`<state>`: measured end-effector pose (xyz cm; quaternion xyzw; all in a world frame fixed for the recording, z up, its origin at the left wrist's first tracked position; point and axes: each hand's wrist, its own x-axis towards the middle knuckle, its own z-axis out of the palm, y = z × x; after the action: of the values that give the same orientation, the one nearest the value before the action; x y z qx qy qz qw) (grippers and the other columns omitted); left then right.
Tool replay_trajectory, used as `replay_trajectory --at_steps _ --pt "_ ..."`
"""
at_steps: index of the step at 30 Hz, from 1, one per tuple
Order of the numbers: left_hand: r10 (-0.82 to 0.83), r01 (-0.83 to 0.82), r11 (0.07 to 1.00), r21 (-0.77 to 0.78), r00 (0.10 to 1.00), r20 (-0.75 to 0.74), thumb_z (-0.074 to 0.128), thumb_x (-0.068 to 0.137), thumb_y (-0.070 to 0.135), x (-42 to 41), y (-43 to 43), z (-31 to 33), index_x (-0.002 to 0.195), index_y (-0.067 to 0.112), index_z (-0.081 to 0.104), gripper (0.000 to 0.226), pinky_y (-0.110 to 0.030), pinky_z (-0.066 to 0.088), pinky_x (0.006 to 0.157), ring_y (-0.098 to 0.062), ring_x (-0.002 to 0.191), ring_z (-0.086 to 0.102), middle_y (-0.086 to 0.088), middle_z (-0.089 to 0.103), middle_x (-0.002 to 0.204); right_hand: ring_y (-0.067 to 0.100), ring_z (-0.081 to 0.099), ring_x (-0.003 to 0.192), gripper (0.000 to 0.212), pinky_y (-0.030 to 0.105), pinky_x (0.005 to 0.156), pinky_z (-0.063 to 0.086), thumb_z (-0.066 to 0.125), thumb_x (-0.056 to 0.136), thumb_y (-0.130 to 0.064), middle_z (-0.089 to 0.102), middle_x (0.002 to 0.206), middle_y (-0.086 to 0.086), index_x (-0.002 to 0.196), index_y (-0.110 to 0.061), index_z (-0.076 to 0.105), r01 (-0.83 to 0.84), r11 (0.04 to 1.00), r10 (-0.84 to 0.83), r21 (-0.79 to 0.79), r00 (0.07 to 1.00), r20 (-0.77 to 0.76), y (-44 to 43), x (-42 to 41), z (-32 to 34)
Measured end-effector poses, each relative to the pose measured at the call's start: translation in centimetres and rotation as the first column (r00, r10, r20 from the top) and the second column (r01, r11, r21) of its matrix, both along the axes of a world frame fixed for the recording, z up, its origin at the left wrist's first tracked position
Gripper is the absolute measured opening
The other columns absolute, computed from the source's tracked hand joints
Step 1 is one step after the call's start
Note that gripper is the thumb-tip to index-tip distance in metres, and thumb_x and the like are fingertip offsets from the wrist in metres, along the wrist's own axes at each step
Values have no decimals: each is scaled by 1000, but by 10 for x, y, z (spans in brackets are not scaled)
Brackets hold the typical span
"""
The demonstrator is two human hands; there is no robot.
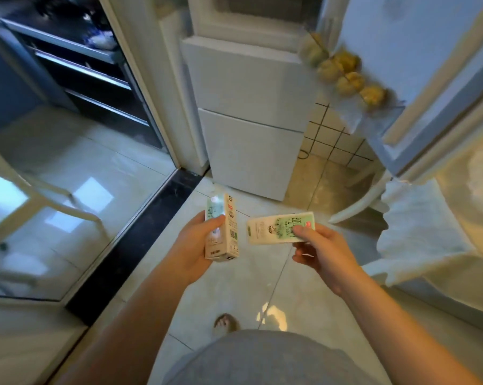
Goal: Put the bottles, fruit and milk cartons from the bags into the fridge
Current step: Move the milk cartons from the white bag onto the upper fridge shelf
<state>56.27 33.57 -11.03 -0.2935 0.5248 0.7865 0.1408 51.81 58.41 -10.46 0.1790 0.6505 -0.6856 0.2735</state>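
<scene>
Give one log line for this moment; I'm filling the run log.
left hand: grips upright milk carton | right hand: holds sideways milk carton | fridge: upper door open | cartons: not yet inside

Glossy pale floor tiles (234,287) meet a dark threshold strip (140,234)

The fridge (248,112) stands ahead; its open door (418,59), at the right, carries fruit (345,79). Before them, the upright carton (222,229) is left of the lying carton (276,227).
</scene>
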Motion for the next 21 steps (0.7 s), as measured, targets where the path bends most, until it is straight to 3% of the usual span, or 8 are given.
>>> replay_trajectory --at_steps 4,6,9,14,21 --pt "1 -2 1000 -20 998 -68 58 98 12 -9 -60 2 141 32 53 49 -48 58 84 -30 115 66 -7 65 130 23 73 92 20 44 85 59 67 92 -22 77 96 10 106 -7 70 22 1000 -21 15 998 -53 -63 -20 11" --pt "0 -5 999 -49 995 -100 59 96 5 -16 -79 4 142 32 52 54 -47 58 87 -29 113 68 -8 66 127 23 73 96 17 47 85 59 65 94 -26 77 95 5 105 -13 70 25 1000 -26 -2 998 -63 -89 -29 19" --pt "1 -15 996 -90 987 -160 62 92 -2 -33 -98 11 141 32 52 61 -49 58 89 -26 111 69 -6 69 121 25 74 91 21 47 81 59 64 94 -33 77 88 2 104 -15 67 35 999 -36 -24 997 -69 -122 -46 30" --pt "-36 -6 985 -170 969 -246 65 90 -2 -76 -120 26 132 26 59 51 -51 55 92 -26 111 69 -4 72 117 20 71 77 33 40 78 56 60 94 -44 71 76 0 102 -13 65 -28 1000 28 4 991 -133 -163 -88 46" --pt "-65 -19 975 -221 928 -367 65 90 2 -177 -136 63 127 29 59 45 -57 52 97 -25 108 70 -2 73 115 19 64 75 18 37 73 51 52 102 -32 66 81 4 99 -18 65 -5 1000 0 -23 978 -208 -207 -188 81"
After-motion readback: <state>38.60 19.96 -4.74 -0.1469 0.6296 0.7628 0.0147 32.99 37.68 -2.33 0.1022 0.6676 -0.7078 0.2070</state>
